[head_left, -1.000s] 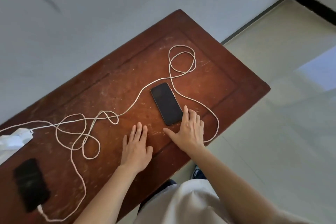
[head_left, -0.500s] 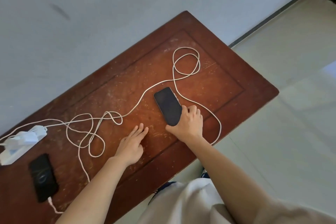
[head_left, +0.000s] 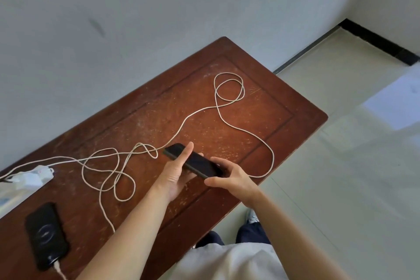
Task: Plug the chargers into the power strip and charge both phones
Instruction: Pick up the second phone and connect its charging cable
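A black phone [head_left: 195,161] is lifted off the wooden table [head_left: 261,107], held between both hands. My left hand [head_left: 176,177] cups it from below with the thumb across its screen. My right hand [head_left: 229,176] grips its near end, and the cable's end runs under this hand, hidden. A long white cable [head_left: 229,88] loops across the table back to white chargers in the power strip [head_left: 29,177] at the far left. A second black phone [head_left: 45,235] lies at the near left with a cable plugged into its bottom end.
The second cable [head_left: 106,179] lies in tangled loops in the middle left of the table. A grey wall runs behind the table. Pale tiled floor [head_left: 341,166] lies to the right, beyond the table's edge.
The phone that lay flat on the table has been picked up by my right hand, and my left hand has come off the table to hold it too.
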